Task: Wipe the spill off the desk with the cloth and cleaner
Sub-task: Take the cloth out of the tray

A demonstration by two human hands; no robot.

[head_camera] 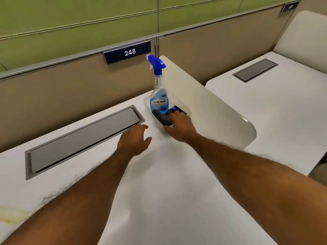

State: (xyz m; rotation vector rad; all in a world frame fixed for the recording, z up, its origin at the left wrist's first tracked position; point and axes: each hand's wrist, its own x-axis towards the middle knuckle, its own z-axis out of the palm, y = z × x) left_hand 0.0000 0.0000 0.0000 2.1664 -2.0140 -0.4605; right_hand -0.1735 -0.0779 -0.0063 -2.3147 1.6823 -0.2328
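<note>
A clear spray bottle of blue glass cleaner [158, 96] with a blue trigger stands upright in a clear plastic tray [147, 103] at the back of the white desk [168, 183]. A dark grey and purple cloth [161, 117] lies in the tray in front of the bottle. My right hand [179, 127] rests on the cloth, fingers over it and thumb at the tray's near rim. My left hand [135, 139] hovers over the desk just left of the tray, fingers spread, holding nothing. A faint yellowish stain [14, 213] marks the desk at the near left.
A grey cable flap [83, 140] is set into the desk to the left. A white curved divider [203, 103] rises right of the tray, with a second desk [283, 106] beyond. Beige partition panels [70, 96] with a sign reading 248 close the back.
</note>
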